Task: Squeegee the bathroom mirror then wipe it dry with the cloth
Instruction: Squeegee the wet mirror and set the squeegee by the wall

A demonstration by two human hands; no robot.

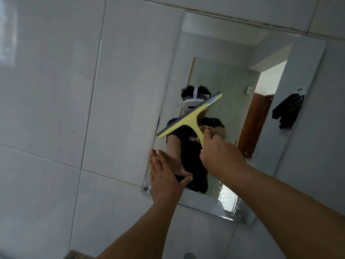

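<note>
A frameless rectangular mirror (233, 75) hangs tilted in view on a white tiled wall. My right hand (220, 154) is shut on the handle of a yellow squeegee (190, 116), whose grey blade lies slanted against the glass in the mirror's left-middle part. My left hand (166, 174) is flat with fingers apart, pressed on the mirror's lower left corner, holding nothing. Wet streaks show on the glass near the lower edge (227, 200). No cloth is in view.
White wall tiles (56, 109) surround the mirror on all sides. The glass reflects a person in a dark top, a doorway, a wooden door and a dark garment on a hook (287, 111). A patterned object's corner (78, 256) shows at the bottom edge.
</note>
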